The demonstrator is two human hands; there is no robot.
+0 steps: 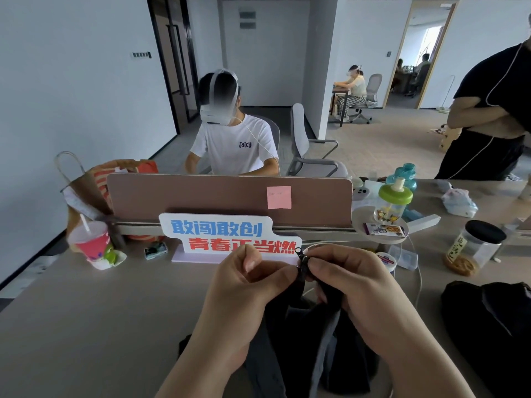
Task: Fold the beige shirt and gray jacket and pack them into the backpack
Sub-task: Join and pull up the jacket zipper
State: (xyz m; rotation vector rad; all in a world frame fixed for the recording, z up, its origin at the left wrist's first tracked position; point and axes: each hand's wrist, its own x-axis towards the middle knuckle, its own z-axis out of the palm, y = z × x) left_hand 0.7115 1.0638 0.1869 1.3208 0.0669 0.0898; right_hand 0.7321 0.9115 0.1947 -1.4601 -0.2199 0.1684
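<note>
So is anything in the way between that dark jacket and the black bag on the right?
Nothing solid. The left hand and right hand pinch the zipper of the gray jacket; the backpack lies to its right on the table. Only a thin white cable lies in the gap.

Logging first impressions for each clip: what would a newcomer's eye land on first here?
Dead centre, the left hand and right hand pinch the zipper of the gray jacket, which trails down onto the table. Right behind them stands a white sign with bold blue and red characters. A black backpack lies at the far right.
</note>
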